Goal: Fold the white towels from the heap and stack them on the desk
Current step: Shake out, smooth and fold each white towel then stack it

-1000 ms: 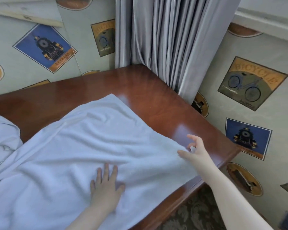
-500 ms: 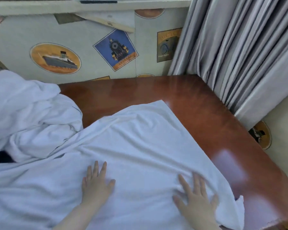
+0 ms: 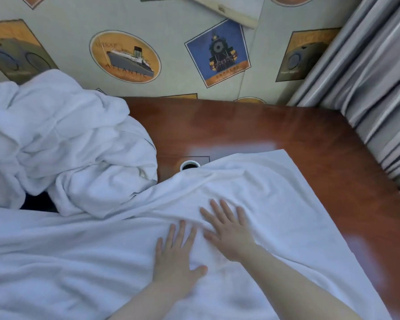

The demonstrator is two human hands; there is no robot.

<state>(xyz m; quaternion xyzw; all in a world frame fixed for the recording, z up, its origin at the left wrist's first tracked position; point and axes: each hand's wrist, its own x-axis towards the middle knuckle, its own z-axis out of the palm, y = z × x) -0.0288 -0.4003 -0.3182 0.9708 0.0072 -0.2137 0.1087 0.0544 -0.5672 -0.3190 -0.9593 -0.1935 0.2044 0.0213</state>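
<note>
A large white towel [image 3: 275,199] lies spread over the reddish-brown wooden desk [image 3: 286,125], with wrinkles running across its middle. My left hand [image 3: 176,252] lies flat on it with fingers straight. My right hand [image 3: 229,229] presses flat on the towel just to the right of the left hand, fingers spread, the two hands almost touching. A heap of crumpled white towels [image 3: 62,146] sits at the desk's left, touching the spread towel's far left edge.
A round cable hole [image 3: 189,165] in the desk shows just beyond the towel's far edge. Grey curtains [image 3: 367,100] hang at the right. A wall with ship and train pictures [image 3: 125,57] stands behind the desk. Bare desk lies at the far right.
My right hand left the towel's right corner, came down flat on the cloth and slid left beside my left hand. The view swung left, bringing the heap into sight.
</note>
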